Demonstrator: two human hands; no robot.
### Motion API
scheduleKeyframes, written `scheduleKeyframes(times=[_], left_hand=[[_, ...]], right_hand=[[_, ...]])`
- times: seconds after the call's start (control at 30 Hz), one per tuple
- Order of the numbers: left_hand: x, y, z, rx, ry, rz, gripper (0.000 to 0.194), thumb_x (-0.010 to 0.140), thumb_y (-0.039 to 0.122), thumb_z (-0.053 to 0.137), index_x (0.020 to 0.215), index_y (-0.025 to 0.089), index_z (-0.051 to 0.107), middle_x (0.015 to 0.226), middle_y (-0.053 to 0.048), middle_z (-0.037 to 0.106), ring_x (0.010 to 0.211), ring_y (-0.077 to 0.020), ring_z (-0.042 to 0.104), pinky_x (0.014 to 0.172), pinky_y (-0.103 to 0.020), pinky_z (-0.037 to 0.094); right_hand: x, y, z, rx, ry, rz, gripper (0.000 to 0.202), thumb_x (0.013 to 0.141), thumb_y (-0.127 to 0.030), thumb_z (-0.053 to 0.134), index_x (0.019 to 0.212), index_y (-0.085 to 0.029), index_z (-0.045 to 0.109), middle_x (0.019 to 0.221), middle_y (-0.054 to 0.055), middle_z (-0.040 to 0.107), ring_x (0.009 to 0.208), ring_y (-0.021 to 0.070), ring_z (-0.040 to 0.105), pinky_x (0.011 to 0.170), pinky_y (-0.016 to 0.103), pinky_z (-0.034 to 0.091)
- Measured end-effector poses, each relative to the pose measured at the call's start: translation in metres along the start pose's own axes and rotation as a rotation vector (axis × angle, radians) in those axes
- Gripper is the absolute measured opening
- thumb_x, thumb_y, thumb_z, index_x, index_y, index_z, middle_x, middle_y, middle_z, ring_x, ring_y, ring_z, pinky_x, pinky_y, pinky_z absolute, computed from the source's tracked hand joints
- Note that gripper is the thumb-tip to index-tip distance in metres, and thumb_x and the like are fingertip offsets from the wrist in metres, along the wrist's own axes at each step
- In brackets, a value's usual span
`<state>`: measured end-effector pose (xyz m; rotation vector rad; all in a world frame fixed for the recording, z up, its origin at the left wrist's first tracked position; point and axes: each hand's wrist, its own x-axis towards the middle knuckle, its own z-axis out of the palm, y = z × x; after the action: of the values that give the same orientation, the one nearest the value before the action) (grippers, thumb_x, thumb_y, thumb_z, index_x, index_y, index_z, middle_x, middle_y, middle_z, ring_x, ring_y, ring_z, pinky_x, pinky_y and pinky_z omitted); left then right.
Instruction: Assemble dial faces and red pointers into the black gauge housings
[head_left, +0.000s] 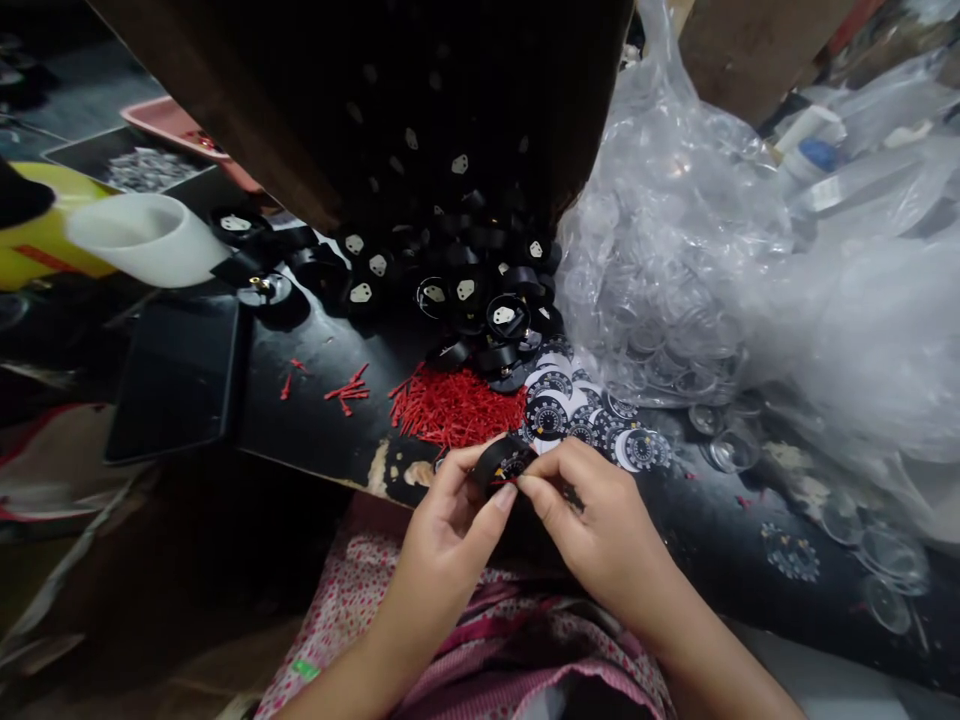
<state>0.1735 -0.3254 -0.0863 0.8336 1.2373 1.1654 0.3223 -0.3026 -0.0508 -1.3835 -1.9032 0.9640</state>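
Observation:
Near the table's front edge, my left hand is closed around a round black gauge, tilted so that part of its printed dial shows. At its lower rim a thin red pointer is visible. My right hand is closed in a pinch at the right side of the gauge, with its fingertips at the pointer's end. The fingers hide much of the dial. Just beyond my hands lie a heap of red pointers and a spread of black-and-white dial discs.
Black gauge housings spill from a dark box. Right of it, a plastic bag holds clear covers, with loose clear covers nearby. At left are a dark tablet-like slab, a white cup and a pink tray.

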Motion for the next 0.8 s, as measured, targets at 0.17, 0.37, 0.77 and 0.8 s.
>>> scheduleKeyframes(times=[0.17,0.37,0.77,0.8], left_hand=[[-0.004,0.004,0.003,0.094,0.06,0.054,0.014,0.08,0.024,0.071,0.094,0.027,0.068,0.096,0.0,0.073,0.091,-0.0213,0.07,0.084,-0.029,0.054],[-0.004,0.007,0.0,0.107,0.057,0.017,0.019,0.075,0.024,0.076,0.094,0.027,0.071,0.097,-0.001,0.075,0.096,-0.0253,0.07,0.089,-0.033,0.054],[0.008,-0.018,-0.004,-0.162,-0.112,-0.253,0.04,0.082,0.037,0.074,0.122,0.036,0.068,0.127,-0.001,0.069,0.133,-0.0257,0.053,0.116,-0.037,0.035],[0.007,-0.02,-0.003,-0.167,-0.069,-0.276,0.04,0.081,0.039,0.075,0.12,0.035,0.07,0.127,-0.001,0.069,0.134,-0.0271,0.052,0.116,-0.038,0.035]], right_hand=[[-0.005,-0.003,0.004,-0.006,0.011,0.006,0.017,0.093,-0.013,0.056,0.076,-0.019,0.056,0.076,-0.002,0.06,0.07,0.0117,0.054,0.066,0.023,0.04],[-0.008,-0.005,0.006,-0.004,0.025,0.041,0.021,0.092,-0.016,0.056,0.072,-0.02,0.053,0.07,-0.003,0.059,0.061,0.0108,0.05,0.06,0.023,0.038],[0.004,0.011,-0.001,-0.515,0.029,-0.255,0.016,0.093,-0.015,0.05,0.087,-0.016,0.065,0.082,0.005,0.066,0.076,0.0192,0.057,0.071,0.033,0.039],[0.005,0.011,-0.001,-0.549,0.025,-0.271,0.017,0.093,-0.015,0.049,0.085,-0.015,0.064,0.081,0.005,0.066,0.076,0.0196,0.057,0.071,0.034,0.039]])
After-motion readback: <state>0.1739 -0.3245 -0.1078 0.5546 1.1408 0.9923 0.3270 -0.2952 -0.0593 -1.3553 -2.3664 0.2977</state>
